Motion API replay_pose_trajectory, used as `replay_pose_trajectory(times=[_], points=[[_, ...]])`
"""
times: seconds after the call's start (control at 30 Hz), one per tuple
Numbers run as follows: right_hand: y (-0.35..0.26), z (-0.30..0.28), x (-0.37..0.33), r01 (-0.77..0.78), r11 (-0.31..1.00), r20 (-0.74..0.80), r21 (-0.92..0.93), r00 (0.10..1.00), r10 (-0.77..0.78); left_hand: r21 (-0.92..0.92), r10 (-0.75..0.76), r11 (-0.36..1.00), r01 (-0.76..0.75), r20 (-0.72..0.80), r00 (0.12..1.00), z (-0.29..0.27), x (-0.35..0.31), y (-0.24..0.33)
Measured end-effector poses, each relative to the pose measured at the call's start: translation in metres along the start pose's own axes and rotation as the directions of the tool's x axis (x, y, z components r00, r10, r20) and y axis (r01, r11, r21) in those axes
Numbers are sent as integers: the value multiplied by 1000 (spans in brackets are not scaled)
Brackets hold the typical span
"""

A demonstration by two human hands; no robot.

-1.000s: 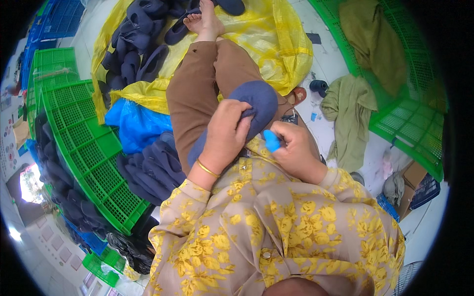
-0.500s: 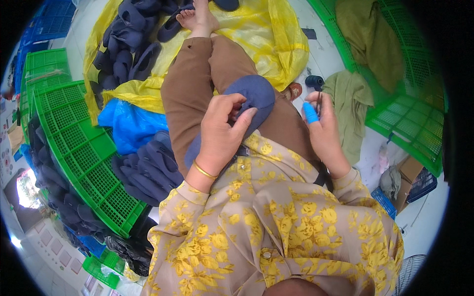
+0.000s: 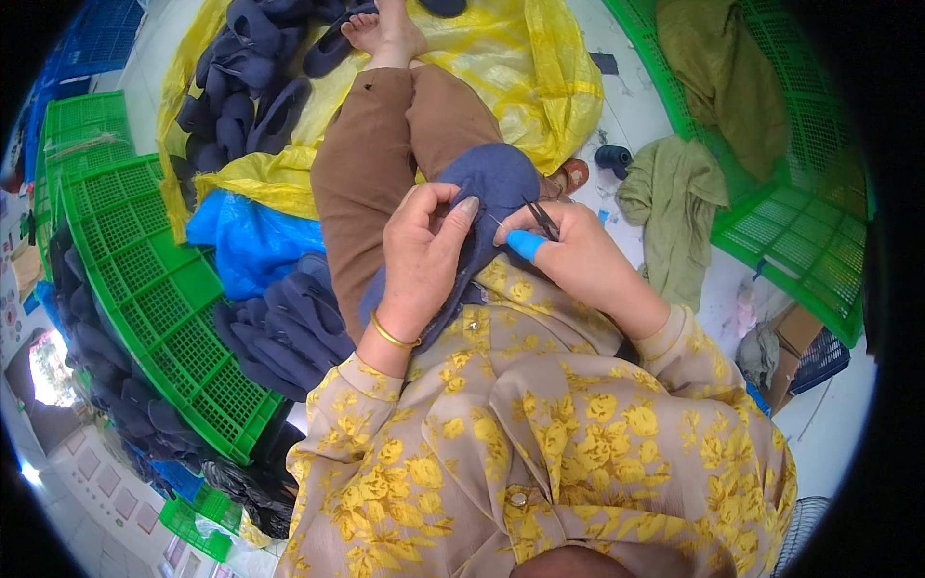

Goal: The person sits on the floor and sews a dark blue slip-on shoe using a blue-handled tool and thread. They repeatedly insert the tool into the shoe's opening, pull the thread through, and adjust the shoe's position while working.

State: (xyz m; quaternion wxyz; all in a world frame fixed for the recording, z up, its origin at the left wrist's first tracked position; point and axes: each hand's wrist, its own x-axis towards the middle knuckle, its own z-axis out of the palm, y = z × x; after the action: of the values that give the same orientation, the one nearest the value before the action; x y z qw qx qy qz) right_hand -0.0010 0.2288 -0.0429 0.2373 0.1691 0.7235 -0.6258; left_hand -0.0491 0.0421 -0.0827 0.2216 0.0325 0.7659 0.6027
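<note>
A navy fabric slipper (image 3: pixel 496 173) lies across my lap, sole end away from me. My left hand (image 3: pixel 419 250), with a gold bangle at the wrist, is closed on its left side, thumb pressed on the fabric. My right hand (image 3: pixel 568 255) is closed at the slipper's right edge, blue wrapping on one digit. A thin, shiny needle (image 3: pixel 497 222) shows at its fingertips, pointing toward the left thumb. Small dark thread snips (image 3: pixel 542 220) are tucked in the same hand. Any thread is too fine to make out.
A yellow sheet (image 3: pixel 472 87) spreads ahead under piled navy slippers (image 3: pixel 236 116). More slippers (image 3: pixel 289 332) lie left, beside a blue plastic bag (image 3: pixel 255 241) and green crate (image 3: pixel 173 299). At right are a dark thread spool (image 3: pixel 612 159), olive cloth (image 3: pixel 674 193) and another green crate (image 3: pixel 800 241).
My right hand has come left from beside my thigh to the slipper, bringing needle and snips with it. My left hand keeps its hold, shifted slightly left.
</note>
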Motion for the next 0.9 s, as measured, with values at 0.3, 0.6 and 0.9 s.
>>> replay_pose_trajectory(times=[0.3, 0.6, 0.9], points=[[-7, -5, 13, -113, 993, 26, -20, 993, 114, 43, 95, 995, -94, -21, 995, 3, 0, 2], [8, 1, 9, 139, 982, -20, -126, 990, -143, -269, -151, 949, 163, 63, 986, -2, 3, 6], [8, -3, 5, -19, 999, 33, 44, 999, 17, -213, -168, 960, 179, 67, 983, -2, 3, 10]])
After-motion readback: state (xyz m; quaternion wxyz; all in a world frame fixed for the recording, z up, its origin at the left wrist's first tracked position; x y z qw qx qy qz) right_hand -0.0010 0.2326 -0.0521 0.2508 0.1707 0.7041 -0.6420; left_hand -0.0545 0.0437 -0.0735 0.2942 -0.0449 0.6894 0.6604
